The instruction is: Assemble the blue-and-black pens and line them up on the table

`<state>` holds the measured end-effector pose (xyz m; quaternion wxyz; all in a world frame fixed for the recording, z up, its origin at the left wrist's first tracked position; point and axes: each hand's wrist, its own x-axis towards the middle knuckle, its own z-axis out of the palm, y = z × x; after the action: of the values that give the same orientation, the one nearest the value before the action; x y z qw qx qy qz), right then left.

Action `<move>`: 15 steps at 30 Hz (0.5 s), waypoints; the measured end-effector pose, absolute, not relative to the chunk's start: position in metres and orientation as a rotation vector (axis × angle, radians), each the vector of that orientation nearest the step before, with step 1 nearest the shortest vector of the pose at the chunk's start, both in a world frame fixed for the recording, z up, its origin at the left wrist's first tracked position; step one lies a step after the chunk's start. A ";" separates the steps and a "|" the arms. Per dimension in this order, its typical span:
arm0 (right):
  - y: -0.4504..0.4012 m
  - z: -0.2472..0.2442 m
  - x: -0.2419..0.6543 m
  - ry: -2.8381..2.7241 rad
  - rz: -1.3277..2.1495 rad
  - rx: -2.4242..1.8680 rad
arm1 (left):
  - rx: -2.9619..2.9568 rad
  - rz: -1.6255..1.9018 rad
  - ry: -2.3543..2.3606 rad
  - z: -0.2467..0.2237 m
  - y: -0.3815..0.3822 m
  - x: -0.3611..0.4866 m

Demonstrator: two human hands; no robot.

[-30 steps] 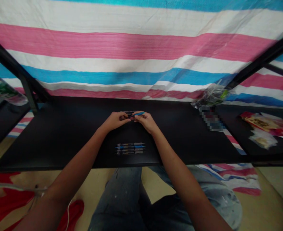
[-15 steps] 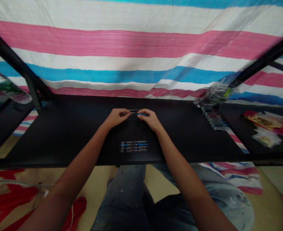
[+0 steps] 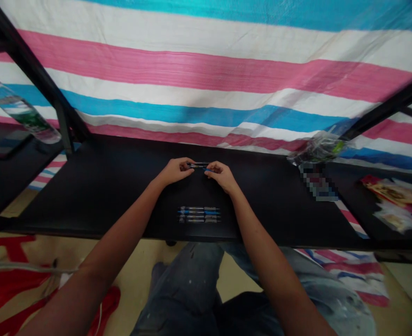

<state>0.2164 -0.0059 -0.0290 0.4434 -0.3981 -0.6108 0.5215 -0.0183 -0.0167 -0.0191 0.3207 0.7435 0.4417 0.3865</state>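
Observation:
At the back middle of the black table [image 3: 115,186], a dark clear-barrelled pen [image 3: 200,164] lies crosswise between my hands. My left hand [image 3: 177,171] has its thumb and fingers closed about the left end of the pens there. The fingers of my right hand [image 3: 223,175] pinch a pen with a blue part [image 3: 207,170] at the right end. How many pens are between the hands is partly hidden by the fingers. Nearer to me, several pens lie side by side in a row, among them a blue pen [image 3: 197,212] and grey-gripped pens [image 3: 211,219].
A plastic bottle [image 3: 27,114] leans at the left by the black frame. On the right are a crumpled clear bag [image 3: 319,148], a blurred-out flat object [image 3: 317,183] and a red and yellow packet [image 3: 391,193]. A striped sheet [image 3: 199,70] hangs behind the table.
The view has tilted and shifted slightly. My hands stay at the pens, with a little more of the pens showing between them. The front row of pens has not moved on the table.

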 end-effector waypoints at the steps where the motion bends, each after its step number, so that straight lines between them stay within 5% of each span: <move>1: -0.007 -0.028 0.217 -1.525 1.294 -0.984 | 1.954 1.022 1.162 -0.020 -0.017 -0.018; 15: -0.008 -0.027 0.218 -1.565 1.225 -1.021 | 1.915 0.933 1.187 -0.014 -0.016 -0.018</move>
<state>0.2181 -0.0077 -0.0273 0.4382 -0.4106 -0.6297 0.4928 -0.0175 -0.0164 -0.0136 0.3443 0.7373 0.4569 0.3592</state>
